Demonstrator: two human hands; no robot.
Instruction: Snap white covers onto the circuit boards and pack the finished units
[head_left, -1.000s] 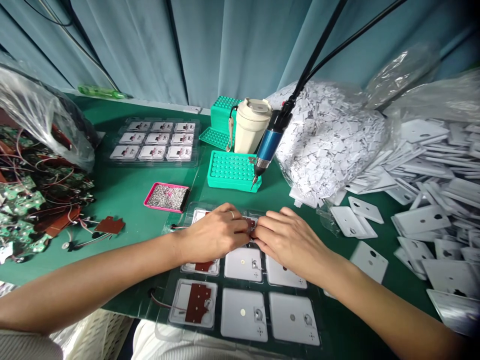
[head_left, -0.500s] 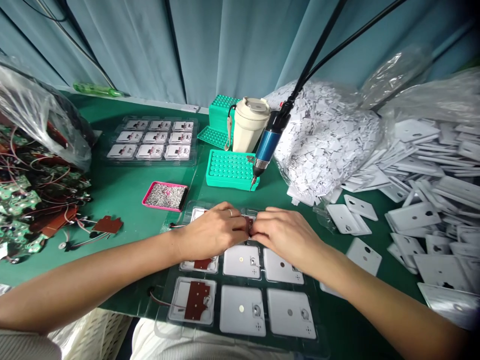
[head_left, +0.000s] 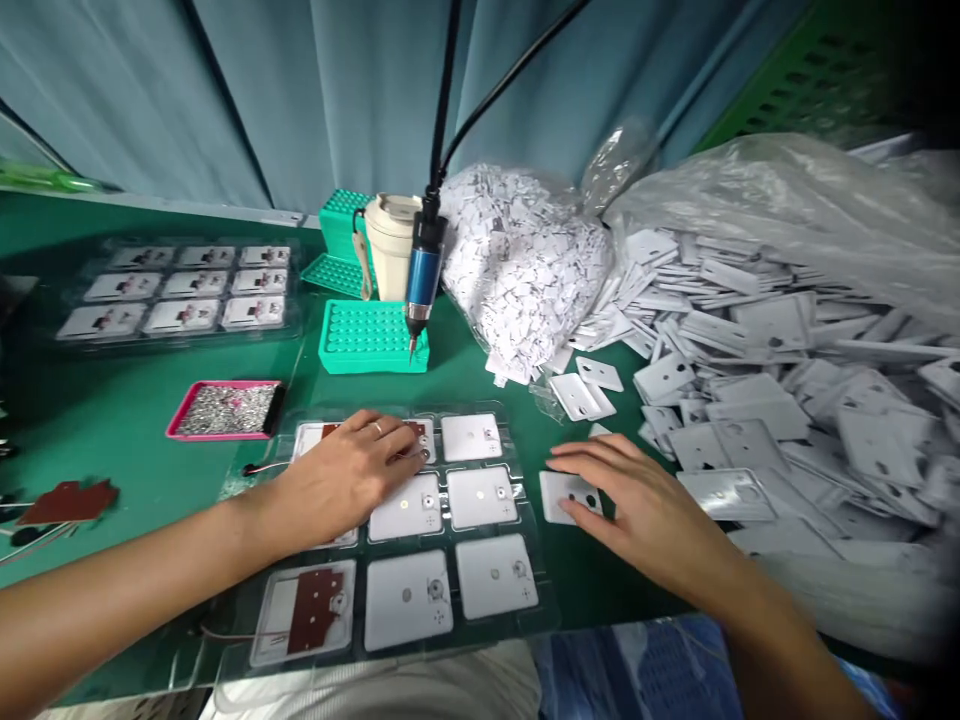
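Moving off the tray (head_left: 536, 590), the open right hand (head_left: 637, 495) touches a white card (head_left: 551, 497); the open left hand (head_left: 345, 475) rests on the tray.

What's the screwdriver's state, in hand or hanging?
Hanging: the screwdriver points down above the green block; the left hand is on the tray, the right hand on a white card.

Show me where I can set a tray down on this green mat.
Bare green mat lies between the pink tray and the upper card tray, and also between the teal rack and the lower card tray. It's crowded at the white card pile and under your left hand.
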